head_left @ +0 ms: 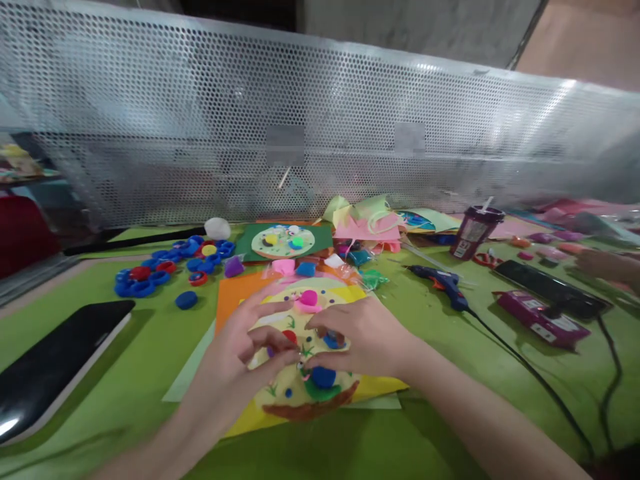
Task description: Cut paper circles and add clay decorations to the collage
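A round cream craft board (pixel 283 393) decorated with modelling clay lies on orange and yellow paper (pixel 367 390). On it are a pink bottle cap (pixel 309 299), a snail-like figure with a blue cap (pixel 323 377) on green clay, small blue dots and brown clay along the near edge. My left hand (pixel 260 340) comes over the board from the left, its thumb and forefinger nearly together beside the snail's small eye; anything between the tips is hidden. My right hand (pixel 355 333) arches over the right half, thumb and forefinger apart, near the snail's head and another blue piece.
Blue and red bottle caps (pixel 143 283) and a phone (pixel 65 360) lie left. Behind stand a second decorated board (pixel 283 241) and clay packets (pixel 283 267). To the right are a corded glue gun (pixel 445 283), a cup (pixel 475 233), a purple packet (pixel 543 319) and another person's hand (pixel 607 273).
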Tool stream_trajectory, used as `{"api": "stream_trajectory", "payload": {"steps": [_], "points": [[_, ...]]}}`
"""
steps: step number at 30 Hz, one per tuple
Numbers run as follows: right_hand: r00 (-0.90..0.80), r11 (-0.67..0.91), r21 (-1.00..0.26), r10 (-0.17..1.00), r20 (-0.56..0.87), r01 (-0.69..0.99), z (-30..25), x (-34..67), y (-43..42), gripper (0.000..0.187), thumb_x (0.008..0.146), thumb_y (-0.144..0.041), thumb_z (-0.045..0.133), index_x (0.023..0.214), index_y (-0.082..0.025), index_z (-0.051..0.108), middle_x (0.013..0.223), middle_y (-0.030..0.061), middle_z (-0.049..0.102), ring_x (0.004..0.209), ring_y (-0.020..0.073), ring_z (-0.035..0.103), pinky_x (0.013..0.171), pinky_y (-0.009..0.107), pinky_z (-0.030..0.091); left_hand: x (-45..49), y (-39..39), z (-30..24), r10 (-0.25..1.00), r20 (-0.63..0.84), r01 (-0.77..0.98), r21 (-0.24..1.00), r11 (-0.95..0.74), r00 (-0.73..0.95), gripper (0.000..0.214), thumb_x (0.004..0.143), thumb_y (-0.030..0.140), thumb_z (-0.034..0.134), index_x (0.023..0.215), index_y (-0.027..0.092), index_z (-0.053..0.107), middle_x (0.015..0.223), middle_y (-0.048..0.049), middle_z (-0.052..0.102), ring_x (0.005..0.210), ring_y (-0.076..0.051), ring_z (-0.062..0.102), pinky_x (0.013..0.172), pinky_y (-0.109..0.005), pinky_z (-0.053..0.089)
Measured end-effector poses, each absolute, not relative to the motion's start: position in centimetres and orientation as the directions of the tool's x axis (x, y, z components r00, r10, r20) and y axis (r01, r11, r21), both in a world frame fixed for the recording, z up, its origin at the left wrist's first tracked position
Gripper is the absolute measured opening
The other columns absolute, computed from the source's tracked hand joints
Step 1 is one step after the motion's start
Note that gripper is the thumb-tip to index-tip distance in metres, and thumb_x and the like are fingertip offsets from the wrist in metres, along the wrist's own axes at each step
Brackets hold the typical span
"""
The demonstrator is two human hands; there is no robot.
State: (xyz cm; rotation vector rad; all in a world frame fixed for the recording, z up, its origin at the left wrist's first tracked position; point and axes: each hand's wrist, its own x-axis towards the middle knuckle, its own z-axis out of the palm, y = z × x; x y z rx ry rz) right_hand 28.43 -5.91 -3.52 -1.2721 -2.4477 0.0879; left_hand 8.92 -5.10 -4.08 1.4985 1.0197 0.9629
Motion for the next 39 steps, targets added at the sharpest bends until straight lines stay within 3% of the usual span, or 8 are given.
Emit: {"api": "stream_trajectory", "payload": {"steps": [6, 11, 15, 20, 27, 39], "points": [[-0.557, 0.682, -0.227, 0.710, 0.430, 0.695, -3.9, 28.4, -6.3, 0.032, 0.078, -0.043, 0.063, 0.099, -0.018, 0.062, 0.084, -0.0007, 0.071, 0.065, 0.0123, 0.062, 0.054, 0.023, 0.037, 8.8, -4.8, -4.1, 0.957, 0.003, 0.054, 0.998, -0.020, 0.290, 0.057, 0.065, 0.028, 0.072, 0.116, 0.031, 0.048, 0.118, -0.0035, 0.057, 0.068, -0.011, 0.060, 0.062, -0.027, 0.052], [-0.593, 0.732, -0.255, 0.669, 0.448, 0.632, -4.2, 28.4, -6.4, 0.020, 0.088, -0.034, 0.053, 0.092, -0.018, 0.063, 0.079, -0.0006, 0.070, 0.064, 0.0104, 0.062, 0.056, 0.021, 0.040, 8.4, -4.5, -4.5, 0.935, -0.039, 0.058, 0.998, 0.019, 0.353, 0.065, 0.066, 0.031, 0.073, 0.123, 0.031, 0.041, 0.121, -0.0057, 0.054, 0.072, -0.014, 0.061, 0.067, -0.033, 0.052], [-0.613, 0.773, -0.248, 0.620, 0.489, 0.584, -4.2, 28.5, -6.3, 0.021, 0.092, -0.027, 0.047, 0.085, -0.018, 0.064, 0.073, -0.0014, 0.069, 0.061, 0.0091, 0.060, 0.055, 0.020, 0.039, 8.4, -4.7, -4.5, 0.947, -0.048, 0.059, 0.998, 0.031, 0.319, 0.063, 0.065, 0.029, 0.073, 0.121, 0.029, 0.043, 0.122, -0.0056, 0.053, 0.070, -0.014, 0.061, 0.061, -0.029, 0.051], [-0.609, 0.739, -0.254, 0.664, 0.434, 0.624, -4.0, 28.6, -6.3, 0.019, 0.091, -0.027, 0.047, 0.087, -0.019, 0.064, 0.075, -0.0012, 0.070, 0.063, 0.0099, 0.062, 0.057, 0.020, 0.040, 8.3, -4.5, -4.9, 0.940, -0.040, 0.080, 0.997, 0.014, 0.339, 0.058, 0.072, 0.036, 0.067, 0.124, 0.028, 0.042, 0.120, -0.0058, 0.056, 0.080, -0.017, 0.063, 0.065, -0.029, 0.052], [-0.608, 0.727, -0.244, 0.677, 0.415, 0.642, -3.8, 28.4, -6.4, 0.021, 0.091, -0.027, 0.046, 0.083, -0.020, 0.063, 0.070, -0.0023, 0.069, 0.057, 0.0087, 0.058, 0.054, 0.020, 0.037, 8.3, -4.7, -4.8, 0.907, -0.084, 0.172, 0.985, 0.013, 0.412, 0.064, 0.072, 0.038, 0.068, 0.126, 0.023, 0.038, 0.081, -0.0001, 0.067, 0.082, -0.020, 0.064, 0.076, -0.034, 0.048], [-0.566, 0.685, -0.231, 0.711, 0.416, 0.691, -4.2, 28.8, -6.3, 0.019, 0.090, -0.029, 0.047, 0.086, -0.020, 0.063, 0.074, -0.0034, 0.069, 0.061, 0.0088, 0.060, 0.055, 0.020, 0.037, 8.4, -4.6, -4.2, 0.924, -0.030, 0.403, 0.905, -0.137, 0.382, 0.058, 0.075, 0.043, 0.061, 0.128, 0.025, 0.042, 0.085, -0.0015, 0.070, 0.084, -0.021, 0.065, 0.072, -0.030, 0.050]]}}
